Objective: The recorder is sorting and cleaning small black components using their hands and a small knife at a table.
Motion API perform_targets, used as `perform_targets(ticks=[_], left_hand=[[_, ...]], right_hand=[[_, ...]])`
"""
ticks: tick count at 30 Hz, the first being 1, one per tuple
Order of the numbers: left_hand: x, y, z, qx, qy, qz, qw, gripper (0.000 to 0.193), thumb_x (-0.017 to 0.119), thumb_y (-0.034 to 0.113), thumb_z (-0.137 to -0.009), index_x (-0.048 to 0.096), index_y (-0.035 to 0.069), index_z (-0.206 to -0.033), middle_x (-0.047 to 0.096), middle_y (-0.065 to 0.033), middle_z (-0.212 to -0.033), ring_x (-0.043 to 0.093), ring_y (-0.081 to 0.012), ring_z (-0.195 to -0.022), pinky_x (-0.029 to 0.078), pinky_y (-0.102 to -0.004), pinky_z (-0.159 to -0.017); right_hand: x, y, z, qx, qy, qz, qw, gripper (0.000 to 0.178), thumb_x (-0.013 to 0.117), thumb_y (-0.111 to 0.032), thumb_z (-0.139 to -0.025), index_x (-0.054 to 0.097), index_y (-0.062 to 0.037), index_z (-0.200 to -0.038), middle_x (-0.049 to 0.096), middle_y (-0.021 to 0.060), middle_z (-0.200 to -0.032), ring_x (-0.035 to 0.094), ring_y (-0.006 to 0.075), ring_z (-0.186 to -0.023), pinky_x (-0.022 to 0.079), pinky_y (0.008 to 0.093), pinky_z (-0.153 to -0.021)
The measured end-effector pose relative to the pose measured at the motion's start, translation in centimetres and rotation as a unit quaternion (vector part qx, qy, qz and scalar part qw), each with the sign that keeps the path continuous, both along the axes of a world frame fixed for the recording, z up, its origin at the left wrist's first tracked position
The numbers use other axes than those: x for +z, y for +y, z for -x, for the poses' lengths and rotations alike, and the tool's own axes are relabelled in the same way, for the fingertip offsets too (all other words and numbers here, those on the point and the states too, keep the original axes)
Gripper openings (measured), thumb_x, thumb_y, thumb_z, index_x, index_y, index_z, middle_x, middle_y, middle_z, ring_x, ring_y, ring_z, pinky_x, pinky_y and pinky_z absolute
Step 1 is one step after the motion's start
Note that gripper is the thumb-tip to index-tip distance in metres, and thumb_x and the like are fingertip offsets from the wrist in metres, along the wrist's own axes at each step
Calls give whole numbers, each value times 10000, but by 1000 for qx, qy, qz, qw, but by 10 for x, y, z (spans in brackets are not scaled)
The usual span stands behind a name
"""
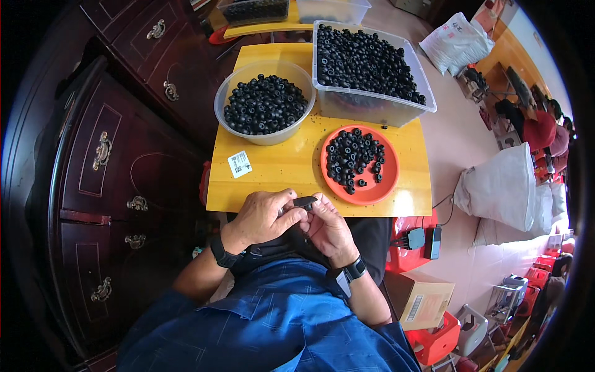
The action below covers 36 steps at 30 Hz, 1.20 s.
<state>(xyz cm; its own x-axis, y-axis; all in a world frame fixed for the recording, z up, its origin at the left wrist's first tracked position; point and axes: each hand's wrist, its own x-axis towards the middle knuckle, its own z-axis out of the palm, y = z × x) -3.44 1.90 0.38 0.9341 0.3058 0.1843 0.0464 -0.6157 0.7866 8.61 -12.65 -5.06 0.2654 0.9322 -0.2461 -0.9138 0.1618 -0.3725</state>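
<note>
In front of my body, at the near edge of the yellow table (279, 167), my left hand (260, 217) and my right hand (331, 230) meet. Between them is a small dark, flat piece (304, 201), too small to name exactly. My left fingers curl round one end of it; my right thumb and fingers pinch the other. Just beyond my right hand, an orange plate (393, 166) holds several small black ring-shaped parts (354, 155). Farther back stand a round clear tub (273, 137) and a large rectangular clear bin (372, 106), both filled with similar black parts.
A white label (239, 164) lies left of the plate. Dark wooden drawers (99, 186) rise on my left. To the right are white sacks (502, 186), a red stool (409, 248) bearing dark boxy devices, and a cardboard box (426, 302). People sit at the far right.
</note>
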Motion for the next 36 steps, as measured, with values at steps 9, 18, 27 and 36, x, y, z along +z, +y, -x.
perform_targets(ticks=[9,18,27,36], left_hand=[[6,-2,-4,12,2,-38,999,379,757,381,-865,624,26,-878,663,-105,-684,652,-264,-559,486,-342,-514],[9,-3,-5,22,22,-44,999,432,720,451,-868,628,28,-861,685,-130,-712,678,-328,-649,515,-408,-583],[8,-5,-5,23,19,-54,998,422,709,443,-879,621,31,-844,681,-126,-701,678,-327,-643,514,-407,-574],[8,-5,-6,21,7,-72,997,413,707,434,-880,610,37,-815,666,-121,-678,668,-331,-628,501,-420,-558]], right_hand=[[1,1,0,2,-9,-9,1000,96,598,-183,-1005,569,-97,-975,647,8,-928,642,88,-812,581,257,-729],[-1,1,0,0,6,-26,1000,79,610,-145,-989,570,-77,-985,645,23,-927,647,101,-784,577,258,-712],[-5,1,2,0,10,-30,1000,99,614,-140,-980,564,-71,-1031,658,34,-984,646,101,-809,563,265,-718],[-3,-1,4,-7,13,-26,1000,97,614,-144,-980,571,-83,-1042,661,22,-995,644,94,-819,561,259,-744]])
